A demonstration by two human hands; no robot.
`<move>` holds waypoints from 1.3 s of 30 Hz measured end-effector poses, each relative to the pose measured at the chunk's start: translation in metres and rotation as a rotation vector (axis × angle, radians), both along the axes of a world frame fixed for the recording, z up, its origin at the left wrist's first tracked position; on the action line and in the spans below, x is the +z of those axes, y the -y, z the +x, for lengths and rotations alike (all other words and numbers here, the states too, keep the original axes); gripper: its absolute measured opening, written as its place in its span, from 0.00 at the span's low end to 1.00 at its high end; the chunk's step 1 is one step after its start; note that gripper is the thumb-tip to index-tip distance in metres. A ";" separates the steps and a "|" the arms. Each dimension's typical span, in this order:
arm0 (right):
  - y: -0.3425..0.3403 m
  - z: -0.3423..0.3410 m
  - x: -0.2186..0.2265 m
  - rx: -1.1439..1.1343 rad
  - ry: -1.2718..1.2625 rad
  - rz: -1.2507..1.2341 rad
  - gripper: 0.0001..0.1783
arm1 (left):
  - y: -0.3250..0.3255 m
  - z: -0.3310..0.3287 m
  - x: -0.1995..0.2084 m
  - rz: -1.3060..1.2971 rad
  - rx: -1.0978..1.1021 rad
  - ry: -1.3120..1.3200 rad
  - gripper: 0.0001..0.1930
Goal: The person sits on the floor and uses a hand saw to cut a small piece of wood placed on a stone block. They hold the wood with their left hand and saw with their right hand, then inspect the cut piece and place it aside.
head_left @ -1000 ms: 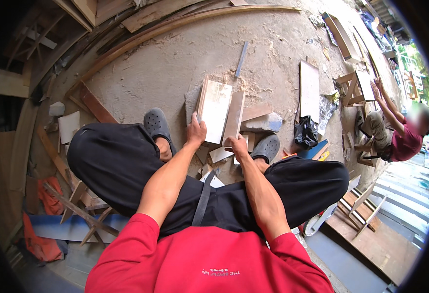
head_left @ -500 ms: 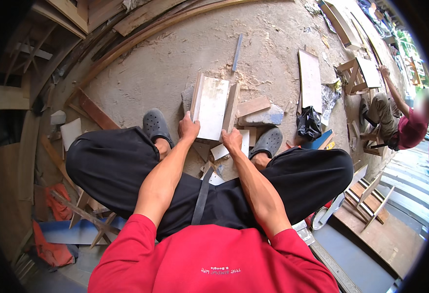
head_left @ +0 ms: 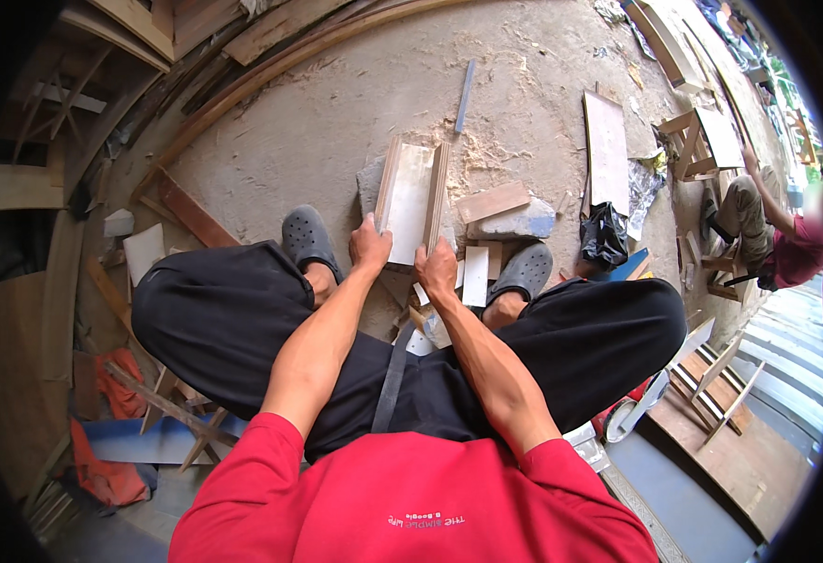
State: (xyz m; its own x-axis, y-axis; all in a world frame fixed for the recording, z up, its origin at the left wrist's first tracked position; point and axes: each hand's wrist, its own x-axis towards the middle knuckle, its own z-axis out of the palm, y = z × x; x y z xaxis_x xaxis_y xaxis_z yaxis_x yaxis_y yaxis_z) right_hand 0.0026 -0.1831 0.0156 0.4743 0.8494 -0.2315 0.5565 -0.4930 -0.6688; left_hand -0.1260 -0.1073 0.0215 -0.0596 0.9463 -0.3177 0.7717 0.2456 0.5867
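Between my feet lies a pale board [head_left: 411,192] with a long plywood strip along each side, so the pieces look like a shallow trough. My left hand [head_left: 371,245] is closed round the near end of the left strip [head_left: 390,183]. The right strip [head_left: 437,188] has its near end in my right hand [head_left: 437,266], fingers wrapped about it. Whether the strips are fastened to the board cannot be seen. Beneath the far left corner shows part of a grey block [head_left: 369,184].
A wood offcut [head_left: 493,201] rests on a stone block [head_left: 514,221] at the right. Small white pieces [head_left: 475,276] lie near my right shoe [head_left: 527,269]. Farther off are a metal bar [head_left: 465,96], a long board [head_left: 605,150], a black bag [head_left: 604,235] and a seated person [head_left: 796,244].
The right strip has shifted left against the board, now covering its right side and nearly parallel to the left strip. My right hand moved left with it.
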 end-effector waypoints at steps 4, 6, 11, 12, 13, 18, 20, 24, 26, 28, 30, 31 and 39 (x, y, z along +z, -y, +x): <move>0.000 -0.002 -0.014 -0.013 0.043 -0.016 0.24 | -0.002 0.002 -0.002 -0.051 0.004 -0.030 0.21; 0.001 -0.003 -0.021 -0.022 0.052 -0.028 0.25 | -0.003 0.004 0.002 -0.082 0.009 -0.043 0.20; 0.001 -0.007 -0.028 -0.052 0.109 0.068 0.25 | -0.004 0.007 -0.004 -0.051 0.046 -0.039 0.18; 0.000 -0.008 -0.028 -0.057 0.100 0.050 0.26 | -0.003 0.007 -0.006 -0.047 0.053 -0.034 0.18; -0.002 -0.009 -0.023 -0.060 0.090 0.037 0.27 | -0.003 0.006 -0.011 -0.032 0.060 -0.032 0.18; -0.011 -0.010 -0.002 -0.058 0.100 -0.100 0.28 | -0.007 0.007 -0.019 -0.082 0.067 -0.119 0.18; -0.013 -0.007 -0.001 -0.064 0.102 -0.129 0.28 | -0.008 0.010 -0.016 -0.093 0.075 -0.121 0.18; -0.017 -0.003 -0.009 -0.077 0.083 -0.151 0.28 | -0.006 0.015 -0.016 -0.071 0.080 -0.136 0.18; -0.018 -0.003 -0.011 -0.077 0.071 -0.156 0.28 | -0.007 0.015 -0.018 -0.059 0.082 -0.147 0.17; -0.017 -0.003 -0.012 -0.081 0.065 -0.147 0.27 | -0.007 0.015 -0.020 -0.043 0.090 -0.151 0.17; -0.017 -0.005 -0.013 -0.076 0.084 -0.134 0.27 | -0.006 0.015 -0.022 -0.021 0.105 -0.151 0.19; -0.017 -0.007 -0.013 -0.076 0.094 -0.129 0.27 | -0.006 0.015 -0.024 -0.015 0.110 -0.151 0.18; -0.015 -0.009 -0.016 -0.115 0.083 -0.089 0.22 | -0.006 0.017 -0.018 -0.067 0.118 -0.155 0.17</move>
